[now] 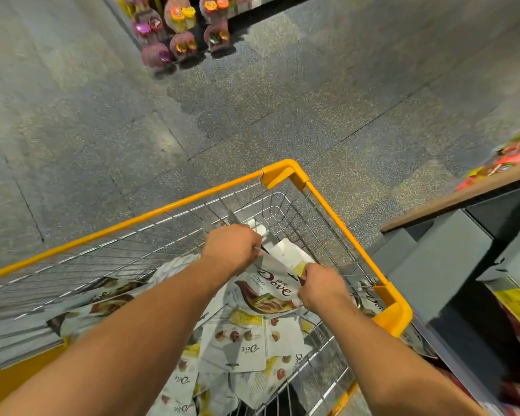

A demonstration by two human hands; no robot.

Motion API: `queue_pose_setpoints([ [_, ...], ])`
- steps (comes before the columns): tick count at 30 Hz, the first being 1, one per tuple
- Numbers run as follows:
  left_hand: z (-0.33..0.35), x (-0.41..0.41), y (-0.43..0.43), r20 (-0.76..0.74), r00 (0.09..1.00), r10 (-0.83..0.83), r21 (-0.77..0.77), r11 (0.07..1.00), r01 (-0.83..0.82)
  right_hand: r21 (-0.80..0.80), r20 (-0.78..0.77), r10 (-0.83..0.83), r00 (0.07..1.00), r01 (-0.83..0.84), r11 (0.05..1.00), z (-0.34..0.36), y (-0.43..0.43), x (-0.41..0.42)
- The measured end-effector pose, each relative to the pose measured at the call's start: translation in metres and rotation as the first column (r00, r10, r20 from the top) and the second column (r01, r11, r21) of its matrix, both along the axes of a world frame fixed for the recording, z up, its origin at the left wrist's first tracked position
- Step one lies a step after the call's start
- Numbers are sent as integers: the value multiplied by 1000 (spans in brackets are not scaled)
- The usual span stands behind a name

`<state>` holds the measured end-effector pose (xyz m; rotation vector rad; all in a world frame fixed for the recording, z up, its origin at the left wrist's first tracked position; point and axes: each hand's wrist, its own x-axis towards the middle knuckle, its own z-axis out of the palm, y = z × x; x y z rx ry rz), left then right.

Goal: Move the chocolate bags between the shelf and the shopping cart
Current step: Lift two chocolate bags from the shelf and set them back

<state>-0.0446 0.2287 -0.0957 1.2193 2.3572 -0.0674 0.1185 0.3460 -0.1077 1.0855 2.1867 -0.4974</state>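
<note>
Both my hands are inside the wire shopping cart (327,202) with its yellow rim. My left hand (231,247) grips the upper edge of a white Dove chocolate bag (267,291). My right hand (320,288) pinches the same bag at its right edge, so the bag is held between them just above the pile. Several more white Dove bags (237,346) lie heaped in the cart beneath and toward me. The shelf (463,199) stands to the right of the cart, with red packets on its wooden top.
The grey speckled floor (252,115) stretches ahead of the cart. A rack of pink round packets (177,28) hangs at the top of the view. Grey shelf boxes (442,259) and a yellow price tag (517,301) sit close to the cart's right side.
</note>
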Motion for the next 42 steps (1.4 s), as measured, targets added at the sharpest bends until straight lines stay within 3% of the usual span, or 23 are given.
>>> queue_pose_setpoints([
  [8,22,6,-17,11,1000,-12,22,1000,11,-25,52,20,998,-18,1000,25,-4,21],
  [14,85,14,-13,-24,999,-25,14,1000,25,-30,46,95,994,-94,995,86,-4,26],
  [28,318,32,27,-255,965,-68,241,962,132,264,-201,3,980,51,963,329,29,87],
  [36,467,86,42,-346,935,-74,377,902,211,475,-262,70,962,65,878,476,46,148],
  [42,572,154,51,-466,884,-37,510,806,302,604,-359,113,926,138,785,585,57,213],
])
